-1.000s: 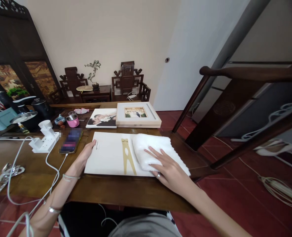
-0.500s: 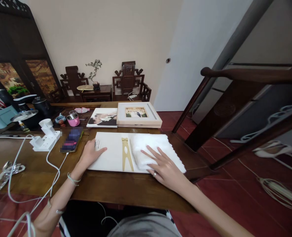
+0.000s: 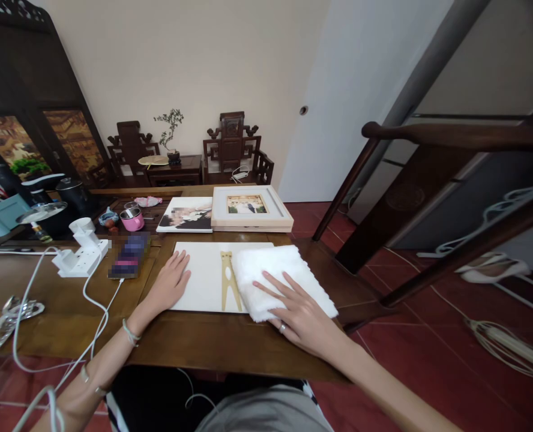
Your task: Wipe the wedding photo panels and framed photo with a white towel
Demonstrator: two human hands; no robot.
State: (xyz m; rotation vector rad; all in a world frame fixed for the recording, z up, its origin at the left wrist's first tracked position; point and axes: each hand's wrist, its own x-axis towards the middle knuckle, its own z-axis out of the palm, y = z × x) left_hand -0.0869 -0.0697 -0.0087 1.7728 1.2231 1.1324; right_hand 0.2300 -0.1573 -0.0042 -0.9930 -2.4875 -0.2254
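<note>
Cloth (image 3: 269, 264), white and fleecy, lay folded over the right side of a white panel (image 3: 202, 273), close against the gold cat-headed figure (image 3: 225, 281) on its face, and the right hand (image 3: 299, 307) rested on top with its fingers spread open. Near the panel's left edge the left hand (image 3: 168, 282) lay open and palm down, its fingers close together. Beyond, on the same wooden table (image 3: 171, 342), were a framed picture (image 3: 252, 208) and a photo print (image 3: 186, 214) just beside it, with a phone (image 3: 130, 255), a white power strip (image 3: 83, 263) and a pink mug (image 3: 132, 222) off to the left.
</note>
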